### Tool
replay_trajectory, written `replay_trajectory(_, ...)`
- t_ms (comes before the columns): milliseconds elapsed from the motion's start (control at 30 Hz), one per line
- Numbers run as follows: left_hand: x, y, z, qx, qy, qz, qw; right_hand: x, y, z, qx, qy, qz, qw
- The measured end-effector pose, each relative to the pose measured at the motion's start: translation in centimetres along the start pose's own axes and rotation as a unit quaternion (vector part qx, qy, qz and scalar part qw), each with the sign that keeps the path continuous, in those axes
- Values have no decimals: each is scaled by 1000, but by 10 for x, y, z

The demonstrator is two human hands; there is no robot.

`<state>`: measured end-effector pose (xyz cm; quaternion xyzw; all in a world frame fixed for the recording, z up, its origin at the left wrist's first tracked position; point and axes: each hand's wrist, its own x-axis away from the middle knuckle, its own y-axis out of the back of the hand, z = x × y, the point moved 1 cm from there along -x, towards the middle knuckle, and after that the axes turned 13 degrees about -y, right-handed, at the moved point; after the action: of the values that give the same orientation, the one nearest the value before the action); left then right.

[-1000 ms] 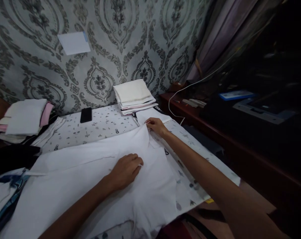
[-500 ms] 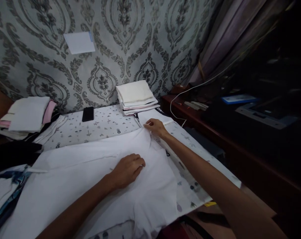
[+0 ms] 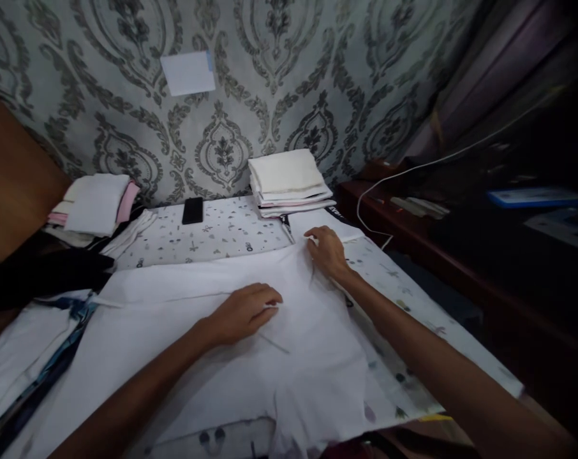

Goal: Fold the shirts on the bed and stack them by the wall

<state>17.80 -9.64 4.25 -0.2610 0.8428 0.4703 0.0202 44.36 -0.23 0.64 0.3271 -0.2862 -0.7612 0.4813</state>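
A white shirt [image 3: 174, 331] lies spread over the printed white cloth on the table, with shallow creases and one part hanging toward the near edge. My left hand [image 3: 248, 311] rests on the middle of it, thumb and fingers closed on a bit of the fabric. Farther right, my right hand [image 3: 328, 252] pinches the shirt's far right edge between thumb and fingertips, the fabric drawn up slightly there. Just beyond that hand lies a flat white piece with a dark lettered band [image 3: 337, 215].
A stack of folded cloths [image 3: 289, 175] stands at the wall, with a black phone [image 3: 192, 210] to its left. Other folded cloths [image 3: 95, 207] and dark clothes [image 3: 44, 274] lie at far left. A white cable [image 3: 404, 171] crosses the dark red furniture [image 3: 360, 194] on the right.
The view has turned left, so everything sits farther right. My right hand still pinches the shirt's edge; the fabric beside it looks flatter. My left hand's fingers have stretched slightly.
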Motion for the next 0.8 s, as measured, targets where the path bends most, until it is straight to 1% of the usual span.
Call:
replay_trajectory(33,8,7,6,-26,21,-14,999,8,-1,8,9,46,-4,999)
replay_trajectory(67,17,14,11,-55,41,-27,997,17,-2,17,11,96,5,995)
replay_trajectory(100,28,21,17,-86,61,-36,994,28,-5,27,8,146,29,989)
replay_trajectory(133,40,27,22,-117,80,-42,989,40,-8,38,-2,192,67,979)
replay_trajectory(200,66,39,31,-177,121,-40,976,64,-17,61,-20,275,158,948)
replay_trajectory(267,95,51,37,-233,164,-18,958,84,-27,81,-22,339,228,912)
replay_trajectory(300,109,57,39,-259,184,0,948,90,-33,89,-16,358,250,900)
replay_trajectory(333,123,64,41,-281,203,20,938,94,-38,96,-8,369,264,891)
replay_trajectory(400,149,79,42,-322,241,60,914,96,-49,103,8,371,279,886)
replay_trajectory(500,179,101,40,-375,314,113,865,92,-60,104,-8,347,279,895)
replay_trajectory(567,194,113,34,-386,353,139,841,90,-63,102,-41,326,275,904)
replay_trajectory(600,199,117,31,-383,362,145,837,91,-63,101,-58,318,275,905)
replay_trajectory(633,204,120,28,-373,366,147,840,91,-63,100,-72,311,280,905)
replay_trajectory(700,211,127,26,-343,365,136,855,91,-62,98,-99,298,295,903)
replay_trajectory(767,215,134,34,-311,366,102,871,86,-60,96,-116,292,298,901)
replay_trajectory(800,216,138,42,-303,366,74,877,80,-60,95,-114,292,286,906)
